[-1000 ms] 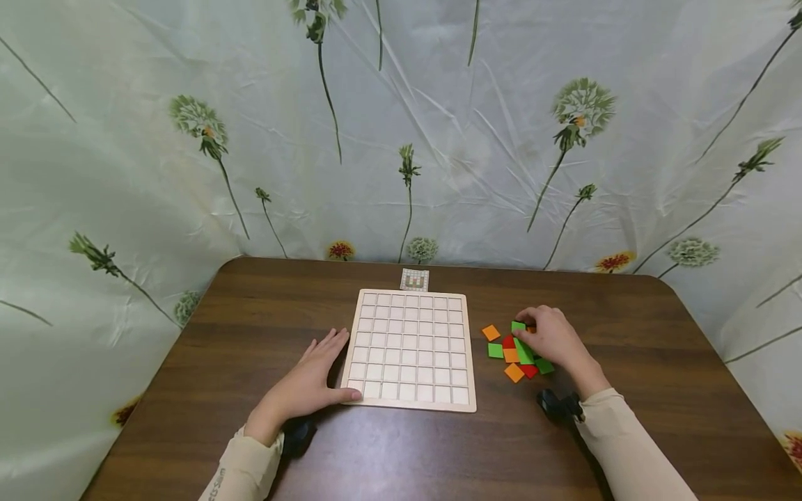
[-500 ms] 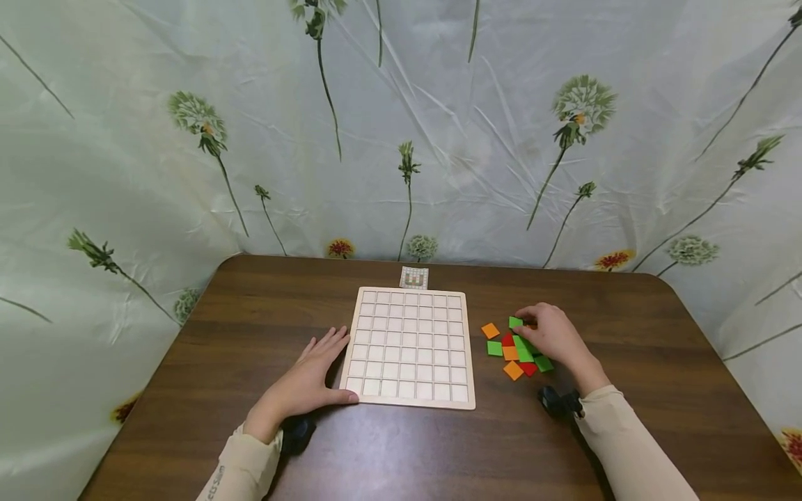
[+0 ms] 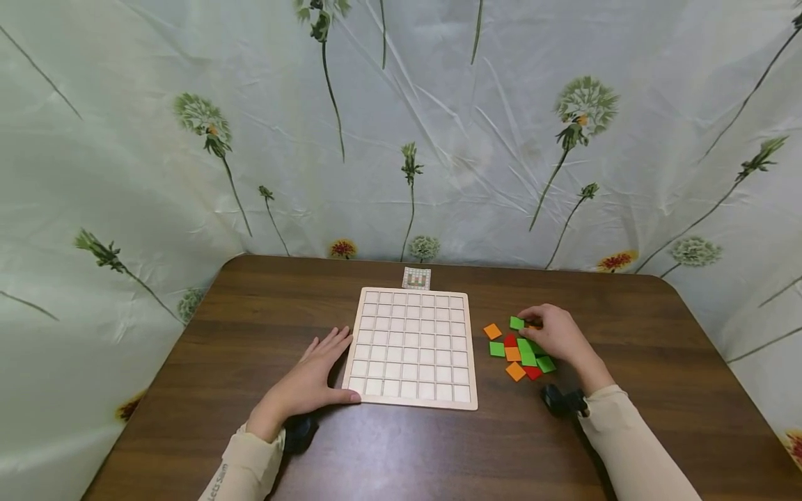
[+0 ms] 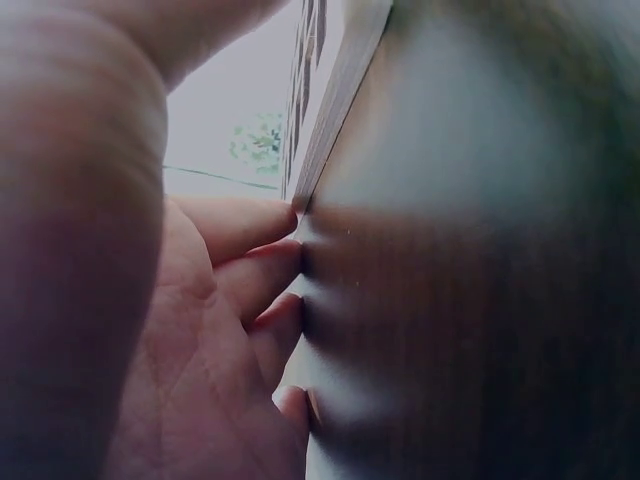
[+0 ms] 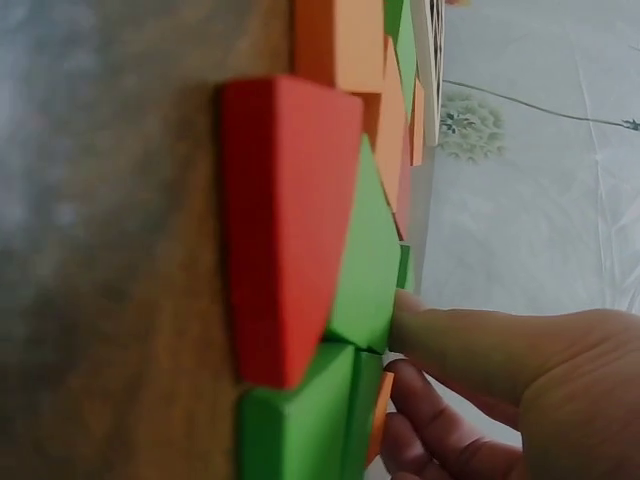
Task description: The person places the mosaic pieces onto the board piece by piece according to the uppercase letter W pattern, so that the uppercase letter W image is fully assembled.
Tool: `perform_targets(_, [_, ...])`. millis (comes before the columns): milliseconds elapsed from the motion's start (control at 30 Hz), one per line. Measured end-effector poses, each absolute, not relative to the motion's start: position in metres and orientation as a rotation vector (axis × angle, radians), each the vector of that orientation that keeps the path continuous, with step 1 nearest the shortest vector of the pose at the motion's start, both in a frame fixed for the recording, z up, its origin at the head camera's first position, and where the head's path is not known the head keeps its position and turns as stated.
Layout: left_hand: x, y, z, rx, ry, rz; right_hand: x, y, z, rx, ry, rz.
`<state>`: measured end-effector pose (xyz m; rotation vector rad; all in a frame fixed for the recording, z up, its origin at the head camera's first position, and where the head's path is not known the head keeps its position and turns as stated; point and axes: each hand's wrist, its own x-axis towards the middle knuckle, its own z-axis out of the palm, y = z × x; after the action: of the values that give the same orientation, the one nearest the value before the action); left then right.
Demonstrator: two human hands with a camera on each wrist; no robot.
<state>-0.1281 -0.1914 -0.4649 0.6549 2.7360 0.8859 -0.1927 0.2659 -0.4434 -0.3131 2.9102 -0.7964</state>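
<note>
Pale sheeting (image 3: 464,202) printed with dandelions and red-orange flowers hangs behind and around a dark brown wood-grain table (image 3: 407,459) with rounded far corners. On it, near the middle, lies a light wooden grid board (image 3: 410,348), its square cells bare; a small printed card (image 3: 416,278) sits just beyond its far edge.

Left hand (image 3: 307,379) lies along the board's left side, fingers extended and a little apart, thumb reaching onto the near left corner; the left wrist view shows fingertips against the tabletop.

To the board's right is a loose cluster of square tiles (image 3: 513,354) — red, orange and green, some overlapping. Over its far side, the right hand (image 3: 554,332) pinches a green tile (image 3: 516,323) between thumb and forefinger, the other fingers curled under. An orange tile (image 3: 492,331) lies apart, nearer the board. From the right wrist, a red tile (image 5: 290,230) looms closest, beside green ones.

Both sleeves (image 3: 633,445) are beige — lettering runs along the left one — and a black device (image 3: 562,401) sits at each wrist.
</note>
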Motion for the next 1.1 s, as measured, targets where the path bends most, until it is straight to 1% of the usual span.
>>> perform_targets(433, [-0.127, -0.191, -0.465, 0.648, 2.732, 0.918, -0.188, 0.26, -0.44, -0.31, 3.003, -0.837])
perform_targets(1100, [-0.128, -0.191, -0.467, 0.643, 2.742, 0.911, -0.181, 0.226, -0.434, -0.425, 3.031, -0.933])
